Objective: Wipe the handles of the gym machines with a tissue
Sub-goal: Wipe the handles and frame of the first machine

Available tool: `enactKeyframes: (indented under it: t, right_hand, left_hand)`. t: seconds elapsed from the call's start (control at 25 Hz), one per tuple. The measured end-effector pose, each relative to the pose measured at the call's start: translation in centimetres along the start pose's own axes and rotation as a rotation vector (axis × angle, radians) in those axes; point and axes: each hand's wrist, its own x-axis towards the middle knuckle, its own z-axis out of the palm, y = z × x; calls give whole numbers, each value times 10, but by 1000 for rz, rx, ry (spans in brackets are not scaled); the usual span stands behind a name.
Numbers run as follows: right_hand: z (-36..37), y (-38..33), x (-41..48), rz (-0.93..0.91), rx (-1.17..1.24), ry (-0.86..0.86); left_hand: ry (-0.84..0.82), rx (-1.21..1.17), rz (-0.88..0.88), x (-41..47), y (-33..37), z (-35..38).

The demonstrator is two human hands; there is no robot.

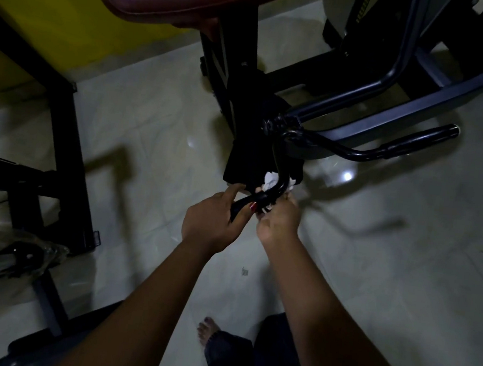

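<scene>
**Q:** What do the two hands grasp?
**A:** The left hand (213, 221) is clenched round the end grip of the black curved metal handle (249, 200). The right hand (279, 222) pinches a crumpled white tissue (270, 181).

**Q:** Where does the tissue lie?
**A:** It is bunched against the handle's bend, just beyond the right fingertips and beside the left thumb. A second black handle (421, 138) lies well apart from both.
</scene>
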Motion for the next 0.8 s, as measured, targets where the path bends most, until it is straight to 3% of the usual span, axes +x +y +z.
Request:
enactKeyframes:
  t: [0.08,0.16,0.28,0.36,0.6,0.72,0.8]
  right_hand:
    - [-8,-2,-5,136,-13,-170]
    - [-13,-9,3,158,-11,-201]
    - [-3,-22,19,122,193,-108]
    - [-3,-17,14,-1,173,-13]
    - [-26,-12,-6,-476,-374,113]
    - [-16,-33,3,-625,-655,67]
    - [-23,-29,-4,-872,-902,62]
  left_hand:
    - [-13,28,0,0,-2,1]
    - [-23,35,6,1,-2,0]
    - [-49,40,-7,4,-2,-1]
    - [-73,24,-21,5,-1,-2]
    - [-139,92,-151,11,5,3]
    - [-108,116,-11,15,15,10]
    - [-77,-34,39,22,21,12]
